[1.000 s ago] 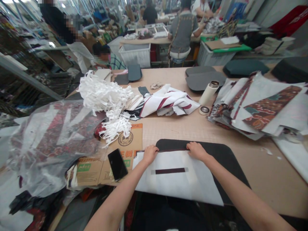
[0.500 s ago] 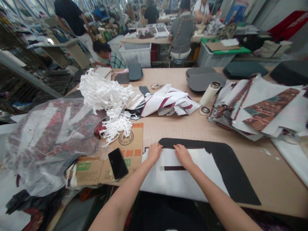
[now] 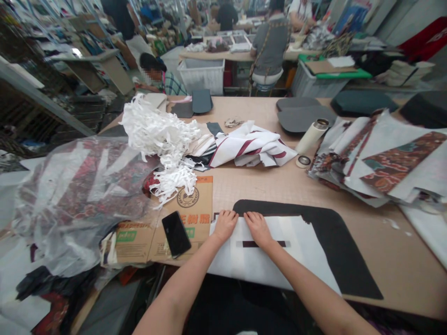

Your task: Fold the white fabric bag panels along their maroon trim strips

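Note:
A white fabric piece (image 3: pixel 296 260) lies on a dark grey board (image 3: pixel 331 228) at the table's front edge. A dark maroon strip (image 3: pixel 249 244) shows on the white piece between pale bands. My left hand (image 3: pixel 226 225) rests on the far edge of the fabric, its fingers lying over that edge. Close beside it my right hand (image 3: pixel 257 229) lies on the same edge, with fingers stretched forward and slightly bent. Both hands press from above; neither visibly lifts anything. The undersides of the fingers are hidden.
Left of the fabric, a black phone (image 3: pixel 176 234) lies on a flattened carton (image 3: pixel 200 200). White strips (image 3: pixel 159 128) are heaped behind it, near a plastic bag (image 3: pixel 84 200). A bottle (image 3: pixel 312 137) stands by stacked patterned fabric (image 3: pixel 394 160) at right. Co-workers are farther back.
My hands have moved closer together along the fabric's far edge, the right hand coming leftward. The whole view has shifted slightly to the left.

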Demonstrator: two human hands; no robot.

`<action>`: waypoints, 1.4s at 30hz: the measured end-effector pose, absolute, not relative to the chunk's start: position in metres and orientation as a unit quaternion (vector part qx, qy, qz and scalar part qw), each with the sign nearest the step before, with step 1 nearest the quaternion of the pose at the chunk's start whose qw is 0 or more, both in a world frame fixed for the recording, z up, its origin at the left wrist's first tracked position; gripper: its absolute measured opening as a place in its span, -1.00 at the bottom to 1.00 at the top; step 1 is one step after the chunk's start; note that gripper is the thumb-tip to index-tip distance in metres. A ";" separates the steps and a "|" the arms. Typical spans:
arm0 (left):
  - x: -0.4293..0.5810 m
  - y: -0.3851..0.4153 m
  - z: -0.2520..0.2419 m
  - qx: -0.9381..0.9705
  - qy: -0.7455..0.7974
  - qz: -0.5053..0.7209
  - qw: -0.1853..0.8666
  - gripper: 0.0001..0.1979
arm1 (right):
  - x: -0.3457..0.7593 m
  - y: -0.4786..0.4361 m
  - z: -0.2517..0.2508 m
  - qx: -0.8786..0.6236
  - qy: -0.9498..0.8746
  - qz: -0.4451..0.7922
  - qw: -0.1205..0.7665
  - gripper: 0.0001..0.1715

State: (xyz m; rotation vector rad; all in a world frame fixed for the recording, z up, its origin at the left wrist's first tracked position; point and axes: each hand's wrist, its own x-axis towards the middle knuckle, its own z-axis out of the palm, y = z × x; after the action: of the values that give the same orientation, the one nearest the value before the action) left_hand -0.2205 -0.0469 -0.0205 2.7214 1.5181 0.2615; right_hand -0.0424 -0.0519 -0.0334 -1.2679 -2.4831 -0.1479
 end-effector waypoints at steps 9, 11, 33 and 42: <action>-0.249 -0.046 -0.017 0.845 0.528 0.084 0.028 -0.77 | -0.034 -0.051 -0.034 -0.435 -0.881 -0.052 0.179 -0.59; -0.259 -0.046 -0.017 0.850 0.518 0.087 0.027 -0.78 | -0.034 -0.049 -0.036 -0.448 -0.874 -0.054 0.180 -0.60; -0.271 -0.047 -0.004 0.707 0.690 0.107 0.112 -0.82 | -0.104 -0.032 -0.031 -0.473 -0.865 0.024 0.167 -0.76; -0.274 -0.071 -0.013 0.595 0.749 0.180 0.231 -0.84 | -0.138 -0.015 -0.040 -0.521 -0.832 0.078 0.174 -0.84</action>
State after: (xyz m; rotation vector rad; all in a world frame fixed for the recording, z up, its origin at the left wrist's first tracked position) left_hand -0.2737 -0.0711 -0.0126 1.6353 2.0596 0.4939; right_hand -0.1376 -0.0152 -0.0399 -1.4773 -2.3584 0.2213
